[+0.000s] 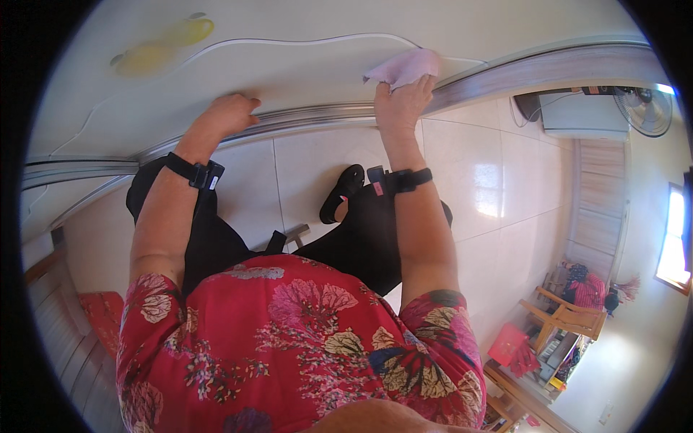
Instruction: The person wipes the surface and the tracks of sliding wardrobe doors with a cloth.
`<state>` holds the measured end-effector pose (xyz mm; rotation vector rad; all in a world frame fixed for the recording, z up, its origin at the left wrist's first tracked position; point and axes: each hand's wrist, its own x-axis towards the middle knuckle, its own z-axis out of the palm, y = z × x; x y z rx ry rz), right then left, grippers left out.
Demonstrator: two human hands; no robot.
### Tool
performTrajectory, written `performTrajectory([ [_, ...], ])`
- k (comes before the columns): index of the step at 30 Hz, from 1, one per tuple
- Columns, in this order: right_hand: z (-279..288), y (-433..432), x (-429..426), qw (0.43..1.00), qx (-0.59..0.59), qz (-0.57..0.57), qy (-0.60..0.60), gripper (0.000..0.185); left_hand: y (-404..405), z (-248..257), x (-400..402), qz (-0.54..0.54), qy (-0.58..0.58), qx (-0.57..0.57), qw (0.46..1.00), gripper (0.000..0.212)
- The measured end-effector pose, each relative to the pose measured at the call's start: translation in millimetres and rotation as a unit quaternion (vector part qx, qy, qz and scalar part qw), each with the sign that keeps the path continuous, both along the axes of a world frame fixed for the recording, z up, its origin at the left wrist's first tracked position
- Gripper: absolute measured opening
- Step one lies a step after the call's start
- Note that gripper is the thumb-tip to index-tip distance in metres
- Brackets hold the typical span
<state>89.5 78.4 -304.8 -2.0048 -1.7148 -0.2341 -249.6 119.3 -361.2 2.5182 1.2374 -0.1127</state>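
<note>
A pale door panel (303, 70) with a curved line and blurred yellow shapes stands before me, edged by a metal frame (325, 113). My right hand (403, 103) presses a pink cloth (406, 67) against the panel, close to its wood-toned side frame. At the panel's lower edge, my left hand (230, 115) rests near the metal frame, fingers apart and holding nothing that shows. Each wrist carries a black strap with a small device.
Below lies a tiled floor (471, 184), where my black shoe (344, 192) shows. A fan (644, 108) is at the upper right. Wooden chairs (574, 316) and a red box (508, 344) are at the lower right. A red item (103, 319) lies at the left.
</note>
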Motion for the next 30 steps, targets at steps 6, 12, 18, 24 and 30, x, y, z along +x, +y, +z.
performTrajectory([
  [6,10,-3,-15,0.999,-0.014,0.026,0.039,0.073,-3,2,0,-0.018,-0.02,0.012,1.0,0.038],
  [12,19,-7,-24,0.998,-0.017,0.055,0.02,0.062,-12,30,10,-0.037,-0.024,0.005,0.999,0.037],
  [18,28,-9,-42,0.993,0.038,0.113,-0.006,0.051,-23,53,14,-0.04,-0.059,-0.009,0.997,0.033],
  [24,28,-10,-41,0.979,0.09,0.172,-0.061,0.049,-34,79,23,-0.033,-0.052,0.011,0.998,0.031],
  [30,44,-9,-44,0.978,0.114,0.173,-0.029,0.048,-18,52,32,0.042,-0.138,0.066,0.987,0.026],
])
